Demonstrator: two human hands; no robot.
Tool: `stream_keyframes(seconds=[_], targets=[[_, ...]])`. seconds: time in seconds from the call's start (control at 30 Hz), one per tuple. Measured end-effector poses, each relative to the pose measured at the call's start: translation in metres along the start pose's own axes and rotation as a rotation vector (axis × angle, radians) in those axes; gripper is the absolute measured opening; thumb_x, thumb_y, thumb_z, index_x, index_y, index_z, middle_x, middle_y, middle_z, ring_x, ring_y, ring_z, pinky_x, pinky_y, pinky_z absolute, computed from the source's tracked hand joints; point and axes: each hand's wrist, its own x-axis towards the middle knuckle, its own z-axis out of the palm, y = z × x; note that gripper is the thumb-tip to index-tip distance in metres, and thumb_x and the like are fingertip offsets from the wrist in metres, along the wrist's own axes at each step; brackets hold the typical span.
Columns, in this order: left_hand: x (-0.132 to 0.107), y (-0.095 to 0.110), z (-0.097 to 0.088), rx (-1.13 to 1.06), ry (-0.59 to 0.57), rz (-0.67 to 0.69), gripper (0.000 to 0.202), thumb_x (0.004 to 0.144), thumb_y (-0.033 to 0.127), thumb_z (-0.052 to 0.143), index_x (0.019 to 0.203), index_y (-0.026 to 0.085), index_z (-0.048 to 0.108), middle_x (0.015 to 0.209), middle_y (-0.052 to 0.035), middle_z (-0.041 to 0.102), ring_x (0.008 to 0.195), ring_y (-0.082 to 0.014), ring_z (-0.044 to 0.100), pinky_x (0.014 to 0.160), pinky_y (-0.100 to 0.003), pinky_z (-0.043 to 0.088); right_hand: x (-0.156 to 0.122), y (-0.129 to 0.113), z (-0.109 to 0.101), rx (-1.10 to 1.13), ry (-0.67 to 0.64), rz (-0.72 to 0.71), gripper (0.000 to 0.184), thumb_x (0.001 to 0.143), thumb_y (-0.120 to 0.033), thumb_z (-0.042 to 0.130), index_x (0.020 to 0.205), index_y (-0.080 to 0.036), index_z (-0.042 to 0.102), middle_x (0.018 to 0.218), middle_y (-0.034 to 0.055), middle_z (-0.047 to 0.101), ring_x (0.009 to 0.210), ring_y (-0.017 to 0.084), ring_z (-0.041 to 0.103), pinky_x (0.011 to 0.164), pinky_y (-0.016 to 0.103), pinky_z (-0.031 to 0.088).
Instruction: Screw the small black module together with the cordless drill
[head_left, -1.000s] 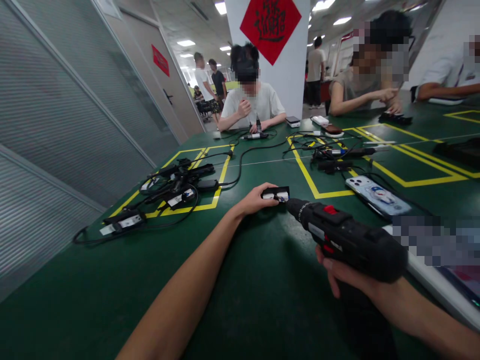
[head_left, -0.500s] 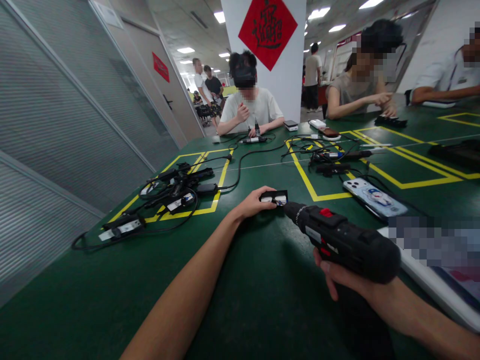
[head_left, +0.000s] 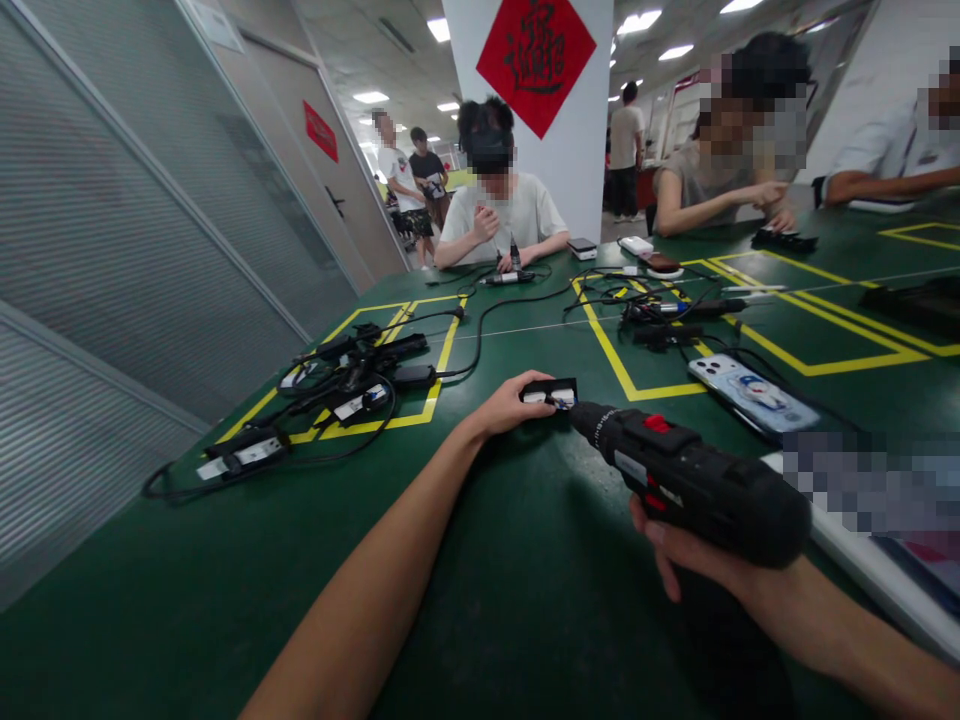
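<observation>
My left hand (head_left: 510, 408) is closed around the left end of a small black case (head_left: 566, 386) with white parts inside, resting on the green table (head_left: 510, 560). In my right hand (head_left: 694, 550) is a black cordless drill (head_left: 690, 480) with red buttons, its handle gripped from behind. The drill's chuck points left and away from me, toward the right end of the case. The tip at the chuck sits close to the case; whether it touches a part inside I cannot tell.
Black cables and devices (head_left: 360, 370) lie in a yellow-taped square at left. More tools and cables (head_left: 667, 312) lie at right. A phone (head_left: 754, 395) and a white-edged flat object (head_left: 877, 560) are beside the drill. A person (head_left: 502, 215) sits opposite; another (head_left: 720, 180) works at right.
The drill has shifted very slightly right in the picture, its tip staying by the case. My left hand and the case have hardly moved.
</observation>
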Motion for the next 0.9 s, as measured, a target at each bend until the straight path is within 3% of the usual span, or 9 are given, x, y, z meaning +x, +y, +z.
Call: stream_keyframes(seconds=[0.2, 0.9], targets=[[0.0003, -0.003, 0.0008, 0.018, 0.011, 0.014, 0.054, 0.07, 0.037, 0.068, 0.118, 0.018, 0.053, 0.103, -0.0039, 0.061, 0.089, -0.0163, 0.056, 0.081, -0.03, 0.044, 0.0012, -0.0009, 0.0004, -0.028, 0.017, -0.054, 0.02, 0.09, -0.04, 0.053, 0.092, -0.021, 0.056, 0.065, -0.0037, 0.059, 0.061, 0.015, 0.057, 0.066, 0.032, 0.045], [-0.0008, -0.0039, 0.0049, 0.003, 0.032, 0.026, 0.054, 0.07, 0.038, 0.069, 0.116, 0.018, 0.052, 0.099, -0.003, 0.061, 0.086, -0.0156, 0.055, 0.079, -0.028, 0.044, -0.0037, 0.0032, 0.0023, -0.098, 0.052, 0.033, 0.025, 0.088, -0.048, 0.052, 0.089, -0.024, 0.056, 0.064, -0.0036, 0.06, 0.066, 0.017, 0.058, 0.068, 0.033, 0.046]])
